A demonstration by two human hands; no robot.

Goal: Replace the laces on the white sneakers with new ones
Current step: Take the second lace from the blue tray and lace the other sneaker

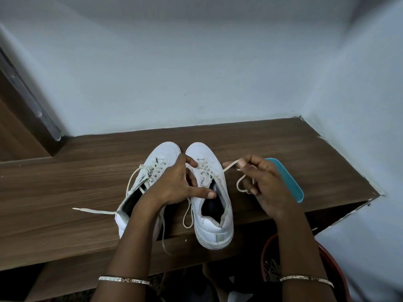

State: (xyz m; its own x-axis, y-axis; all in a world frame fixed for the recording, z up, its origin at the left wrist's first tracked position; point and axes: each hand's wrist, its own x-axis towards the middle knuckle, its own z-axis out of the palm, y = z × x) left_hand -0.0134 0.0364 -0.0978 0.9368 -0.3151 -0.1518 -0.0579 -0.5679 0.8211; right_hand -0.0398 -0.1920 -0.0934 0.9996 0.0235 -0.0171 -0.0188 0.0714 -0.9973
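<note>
1. We see two white sneakers side by side on the brown wooden table [65, 188]. Their toes point to 12 o'clock.
2. The left sneaker [165, 151] sits at 9 o'clock from the right sneaker [214, 231]. The two are almost touching.
3. Our left hand [174, 184] lies on top, where the two shoes meet. Its grip is apart. The thumb reaches toward 3 o'clock over the right sneaker's hole, and one finger touches the laced part near the toe.
4. Our right hand [261, 184] is at 3 o'clock from the right sneaker. Its grip is together on the lace [229, 167]. The thumb and fingers pinch it, and a loop of it curls by the palm.
5. This lace runs straight from the pinch toward 9 o'clock, into the top holes of the right sneaker.
6. The loose lace [93, 211] of the left sneaker lies flat on the table, with its tip pointing to 9 o'clock.
7. A blue-green tray [290, 182] peeks out behind our right hand, at 3 o'clock.
8. A red tub [329, 260] sits at 5 o'clock, lower than the table.
</note>
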